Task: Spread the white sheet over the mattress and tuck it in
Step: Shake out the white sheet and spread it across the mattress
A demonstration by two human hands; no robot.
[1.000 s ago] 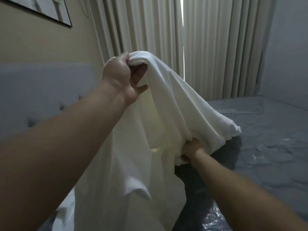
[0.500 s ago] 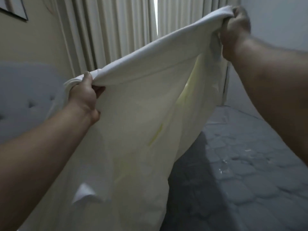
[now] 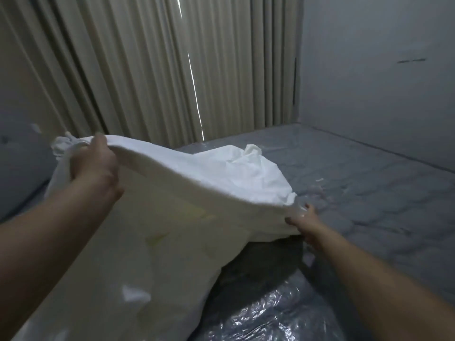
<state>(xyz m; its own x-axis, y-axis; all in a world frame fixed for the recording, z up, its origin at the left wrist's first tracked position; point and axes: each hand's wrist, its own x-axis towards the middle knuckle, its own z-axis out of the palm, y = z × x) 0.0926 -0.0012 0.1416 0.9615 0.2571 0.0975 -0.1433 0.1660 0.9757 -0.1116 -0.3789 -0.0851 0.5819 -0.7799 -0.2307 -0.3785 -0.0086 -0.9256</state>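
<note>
Beige pleated curtains [image 3: 157, 70] hang across the back of the room, a thin slit of light between them, and a plain grey wall [image 3: 374, 70] closes the right side. Below them we see the mattress [image 3: 369, 188] — grey, quilted, with shiny clear plastic wrap [image 3: 266, 313] over its near part. We hold the white sheet [image 3: 187, 217] up over the near left part of the mattress: its top edge runs from our left hand [image 3: 94, 168] down to our right hand [image 3: 304, 223], and the rest hangs in a loose, billowing drape toward the lower left. Our left hand is raised, its fingers curled round a bunched corner of the sheet with the thumb on top. Our right hand is lower, close above the mattress, its fingers pinching the sheet's edge. A crumpled fold of the sheet lies on the mattress behind the held edge. A grey padded headboard [image 3: 22, 168] shows at the left.
</note>
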